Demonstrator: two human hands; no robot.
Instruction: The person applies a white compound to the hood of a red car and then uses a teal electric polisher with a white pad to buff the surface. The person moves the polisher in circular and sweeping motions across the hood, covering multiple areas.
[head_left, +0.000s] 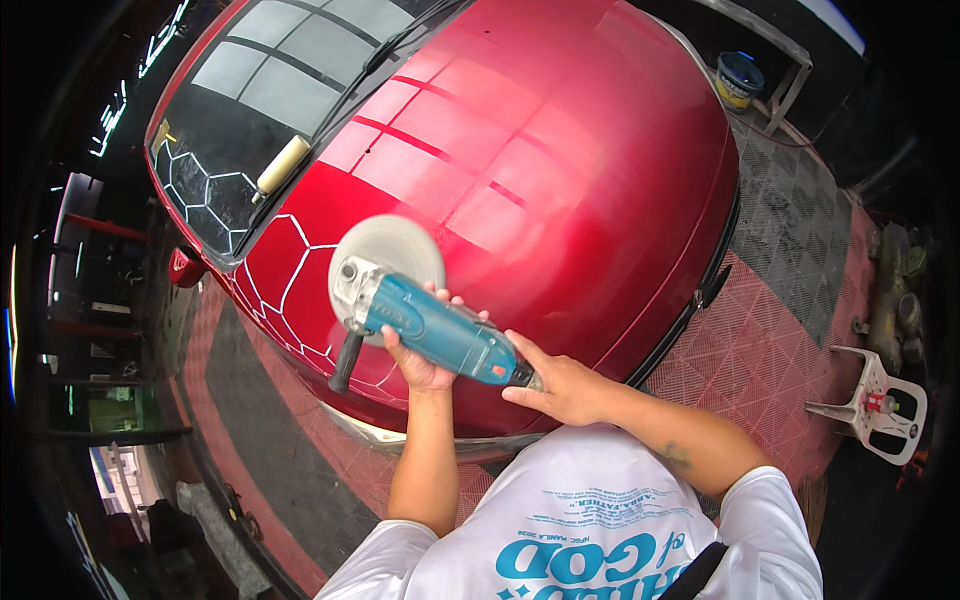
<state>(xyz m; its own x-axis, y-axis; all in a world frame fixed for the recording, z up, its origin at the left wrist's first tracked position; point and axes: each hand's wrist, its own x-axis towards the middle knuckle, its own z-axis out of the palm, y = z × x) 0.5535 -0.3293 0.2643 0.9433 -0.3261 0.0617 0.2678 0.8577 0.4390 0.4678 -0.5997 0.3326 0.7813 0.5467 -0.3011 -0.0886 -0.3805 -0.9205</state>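
A teal car polisher [435, 328] with a round pale pad [405, 245] is held over the red car hood [590, 150]. My left hand [424, 370] is wrapped around the body just behind its metal head, fingertips showing on the far side. At the rear end, by the dark cord outlet, my right hand [563, 388] grips the tool. A black side handle [346, 362] sticks out from the head, untouched by either hand. The pad lies over the hood's near left part and looks blurred; whether it spins cannot be told.
A cream bottle [283, 165] lies at the windshield's [275, 60] base. Hexagon-pattern reflections cross the hood's left side. A bucket [738, 82] stands beyond the car at far right. A white plastic stool [887, 405] is on the right, beside red and grey floor tiles [735, 350].
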